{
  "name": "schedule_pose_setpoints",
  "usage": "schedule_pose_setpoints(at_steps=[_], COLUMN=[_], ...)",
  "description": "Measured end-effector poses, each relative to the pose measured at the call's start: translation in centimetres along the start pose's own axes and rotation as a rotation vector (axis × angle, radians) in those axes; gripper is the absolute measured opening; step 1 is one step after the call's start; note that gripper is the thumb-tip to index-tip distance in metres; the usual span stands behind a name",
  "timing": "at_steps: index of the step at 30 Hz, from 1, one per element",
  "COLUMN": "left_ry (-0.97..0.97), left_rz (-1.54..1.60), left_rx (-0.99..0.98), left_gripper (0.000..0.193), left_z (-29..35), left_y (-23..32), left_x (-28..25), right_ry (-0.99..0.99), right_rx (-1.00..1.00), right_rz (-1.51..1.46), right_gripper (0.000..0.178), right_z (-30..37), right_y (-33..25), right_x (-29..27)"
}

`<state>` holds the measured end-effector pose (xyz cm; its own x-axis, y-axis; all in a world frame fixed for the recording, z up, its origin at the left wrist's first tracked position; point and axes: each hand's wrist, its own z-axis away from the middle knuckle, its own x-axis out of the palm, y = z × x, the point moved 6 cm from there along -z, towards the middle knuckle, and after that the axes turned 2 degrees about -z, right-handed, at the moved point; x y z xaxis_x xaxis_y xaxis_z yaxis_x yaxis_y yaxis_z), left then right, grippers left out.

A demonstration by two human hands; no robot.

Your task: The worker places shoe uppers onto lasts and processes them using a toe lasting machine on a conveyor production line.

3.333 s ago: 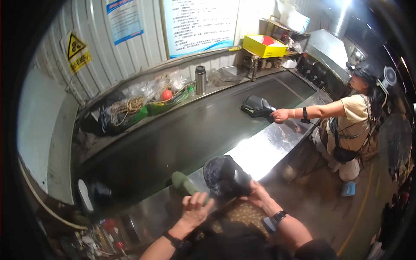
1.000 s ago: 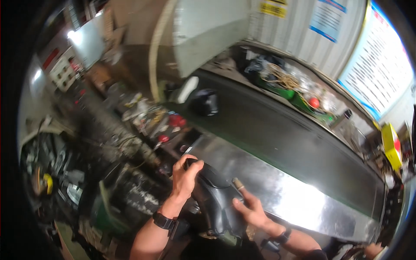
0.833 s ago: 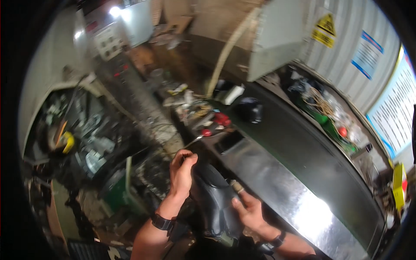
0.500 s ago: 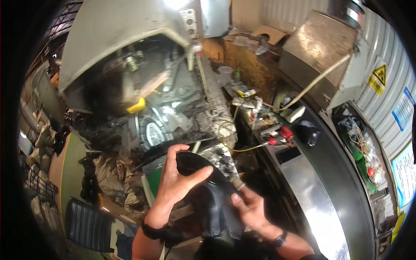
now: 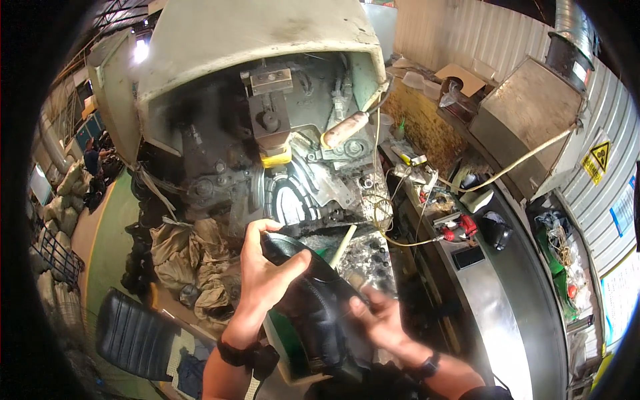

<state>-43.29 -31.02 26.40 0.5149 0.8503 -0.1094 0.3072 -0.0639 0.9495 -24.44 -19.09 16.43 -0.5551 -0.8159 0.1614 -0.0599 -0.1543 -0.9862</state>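
A black leather shoe upper (image 5: 320, 303) is held tilted in front of me, close to my body. With fingers over its far end and thumb pressed along the near side, my left hand (image 5: 267, 277) grips it. Against its right side, my right hand (image 5: 387, 323) is closed with the thumb along the leather. That hand's fingertips are smeared by motion, and a pale patch shows at them. Part of the upper's lower end is lost in shadow. Just beyond lies the machine's bright curved metal plate (image 5: 290, 200), under a yellow-edged block (image 5: 275, 160).
A hooded machine (image 5: 267, 33) fills the far side, with a wooden-handled tool (image 5: 345, 130) inside. To the right, a dark conveyor belt (image 5: 527, 300) curves past a red tool (image 5: 460, 229). Crumpled cloth sacks (image 5: 193, 257) and a black chair (image 5: 133, 333) are on the left.
My view has shifted, bringing more of the machine into sight. Both hands still hold the shoe upper, which now leans more up to the left. The right hand's fingers are moving along its side.
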Motion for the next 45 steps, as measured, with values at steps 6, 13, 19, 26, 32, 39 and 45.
schedule_pose_setpoints(at_steps=[6,13,19,26,32,39,45], left_ry=[0.008,0.000,0.075,0.236,0.225,0.204,0.247], left_rz=[0.009,0.028,0.720,1.045,1.063,1.225,1.130], left_rx=[-0.134,-0.006,-0.419,-0.590,-0.684,-0.732,-0.750], left_gripper=[0.045,0.051,0.043,0.047,0.042,0.046,0.049], left_z=[-0.8,-3.0,-3.8,1.8,-0.9,-2.5,-2.4], left_y=[1.4,-1.4,-7.3,-12.8,-18.7,-19.9,-18.0], left_x=[-2.0,-2.4,-2.9,1.2,2.7,3.2,3.0], right_ry=[-0.043,-0.056,-0.015,0.008,0.124,0.156,0.155], right_rx=[-0.028,0.000,0.046,0.117,0.081,0.171,0.266], right_rz=[-0.043,-0.085,-0.157,-0.485,-0.458,-0.565,-0.646], right_gripper=[0.046,0.048,0.044,0.043,0.045,0.049,0.047], right_z=[-1.4,-3.3,-6.7,-12.6,-16.4,-18.2,-17.4], right_y=[-1.5,-1.5,0.4,3.3,6.6,9.3,8.6], right_x=[1.7,2.9,3.3,4.0,3.6,4.1,4.8])
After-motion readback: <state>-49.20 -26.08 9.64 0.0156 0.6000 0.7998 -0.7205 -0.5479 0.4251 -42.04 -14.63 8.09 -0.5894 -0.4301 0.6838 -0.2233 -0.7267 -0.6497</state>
